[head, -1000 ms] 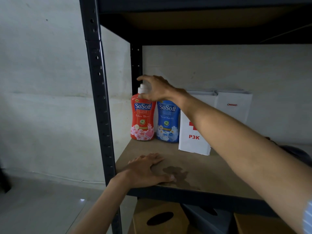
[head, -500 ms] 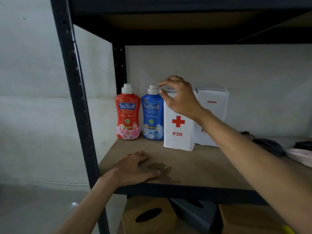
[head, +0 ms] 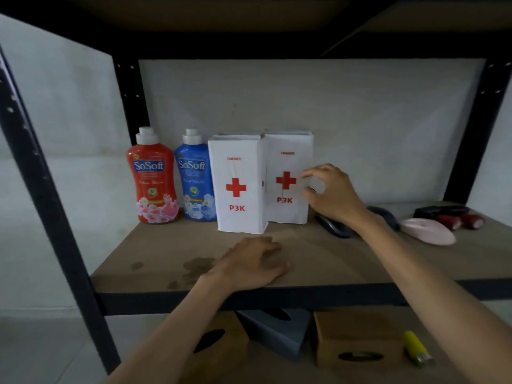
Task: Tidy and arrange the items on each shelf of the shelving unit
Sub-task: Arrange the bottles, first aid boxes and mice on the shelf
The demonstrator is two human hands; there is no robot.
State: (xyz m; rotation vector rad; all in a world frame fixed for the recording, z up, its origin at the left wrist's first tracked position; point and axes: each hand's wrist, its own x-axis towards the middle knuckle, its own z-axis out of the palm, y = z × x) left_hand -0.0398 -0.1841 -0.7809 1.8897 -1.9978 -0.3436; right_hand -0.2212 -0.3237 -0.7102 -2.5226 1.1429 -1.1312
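On the shelf (head: 360,261), the left box (head: 237,167) and right box (head: 288,162) stand touching, with the red bottle (head: 152,187) and blue bottle (head: 194,187) just left. The right hand (head: 332,195) pinches the right box's edge; the left hand (head: 249,264) rests flat on the shelf front.

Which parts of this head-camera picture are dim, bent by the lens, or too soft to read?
Head view: the shelving unit's left post leans, wide-angle distortion; the upper shelf's underside and the wooden tissue box below sit in shadow; small print on the red SoSoft bottle is too soft to read, while P3K on the left P3K box is legible.
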